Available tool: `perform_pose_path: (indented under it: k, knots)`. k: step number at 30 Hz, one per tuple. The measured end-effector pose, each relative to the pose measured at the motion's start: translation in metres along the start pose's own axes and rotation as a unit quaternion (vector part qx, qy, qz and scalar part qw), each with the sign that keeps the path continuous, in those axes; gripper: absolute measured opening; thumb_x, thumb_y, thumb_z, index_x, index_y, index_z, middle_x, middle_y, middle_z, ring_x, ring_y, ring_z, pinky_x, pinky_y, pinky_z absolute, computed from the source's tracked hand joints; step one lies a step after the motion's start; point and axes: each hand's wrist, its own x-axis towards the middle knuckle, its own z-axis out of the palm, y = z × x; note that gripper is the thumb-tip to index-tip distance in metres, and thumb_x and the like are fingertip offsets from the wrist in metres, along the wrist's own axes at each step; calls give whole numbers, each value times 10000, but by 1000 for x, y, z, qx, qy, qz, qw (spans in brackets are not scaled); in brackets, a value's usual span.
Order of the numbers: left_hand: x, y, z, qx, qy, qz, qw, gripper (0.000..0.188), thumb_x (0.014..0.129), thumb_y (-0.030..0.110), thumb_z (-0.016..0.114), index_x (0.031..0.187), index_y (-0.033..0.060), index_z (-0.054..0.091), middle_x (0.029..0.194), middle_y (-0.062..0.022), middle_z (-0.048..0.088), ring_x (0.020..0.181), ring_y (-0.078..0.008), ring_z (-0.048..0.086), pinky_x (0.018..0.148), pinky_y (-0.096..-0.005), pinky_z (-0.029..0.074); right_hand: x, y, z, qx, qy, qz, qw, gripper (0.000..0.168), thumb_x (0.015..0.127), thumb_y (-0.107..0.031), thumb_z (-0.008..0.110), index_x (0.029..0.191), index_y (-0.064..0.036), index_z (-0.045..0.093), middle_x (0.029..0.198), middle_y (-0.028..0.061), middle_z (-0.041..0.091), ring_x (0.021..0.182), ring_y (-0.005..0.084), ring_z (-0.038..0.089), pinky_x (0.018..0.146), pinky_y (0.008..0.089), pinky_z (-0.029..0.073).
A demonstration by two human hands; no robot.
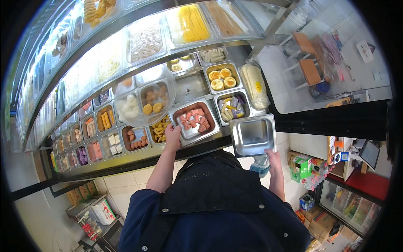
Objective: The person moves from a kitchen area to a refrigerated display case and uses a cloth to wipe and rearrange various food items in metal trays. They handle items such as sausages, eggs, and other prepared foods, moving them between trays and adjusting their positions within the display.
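Observation:
My left hand [173, 136] grips the near left corner of a square steel pan [210, 108] that holds pink sausage pieces [195, 119]. The pan sits slightly tilted over the front row of the food counter. An empty steel pan [253, 134] is in my right hand [273, 159], held by its near right corner at the counter's right end. Just behind it stands a pan of purple, yellow and pale pieces [231, 107]. Farther back is a pan of round yellow-topped pieces [223, 78]. A clear round plastic lid [167, 91] rests over pans left of the sausage pan.
Pans with tofu-like white cubes [114, 145], small sausages [137, 138] and fried pieces [160, 129] line the front row. A bagged pale food [254, 86] lies at the right end. Above runs a glass-and-metal shelf [151, 61] with clear bins. A black ledge [330, 124] extends right.

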Motion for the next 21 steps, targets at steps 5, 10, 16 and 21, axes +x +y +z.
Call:
perform_pose_path:
  k: [5, 10, 16, 21]
  knots:
    - [-56, 26, -28, -47, -11, -66, 997, 200, 668, -36, 480, 845, -14, 571, 776, -64, 592, 660, -137, 555, 609, -260, 464, 26, -2, 48, 12, -19, -4, 1000, 285, 744, -145, 588, 941, 57, 555, 821, 111, 601, 700, 179, 592, 626, 301, 482]
    - [-100, 40, -50, -117, 3, -44, 992, 212, 654, -37, 485, 847, -2, 564, 771, -57, 585, 650, -141, 552, 611, -263, 473, 62, 2, 120, 19, -116, 46, 992, 339, 743, -164, 577, 969, 85, 537, 840, 134, 608, 724, 221, 615, 631, 342, 509]
    - [-123, 55, -74, -149, -11, -9, 989, 211, 655, -59, 473, 836, 13, 554, 780, -49, 576, 669, -131, 549, 620, -255, 467, 105, 31, 195, 15, -220, 156, 963, 257, 795, -191, 537, 943, 19, 551, 790, 122, 621, 695, 243, 622, 629, 374, 529]
    - [-130, 61, -85, -141, 21, 4, 990, 208, 655, -66, 471, 826, 19, 553, 765, -38, 571, 647, -115, 535, 605, -247, 461, 116, 49, 214, -18, -259, 157, 953, 279, 815, -256, 556, 867, 17, 569, 739, 95, 608, 636, 217, 602, 594, 375, 509]
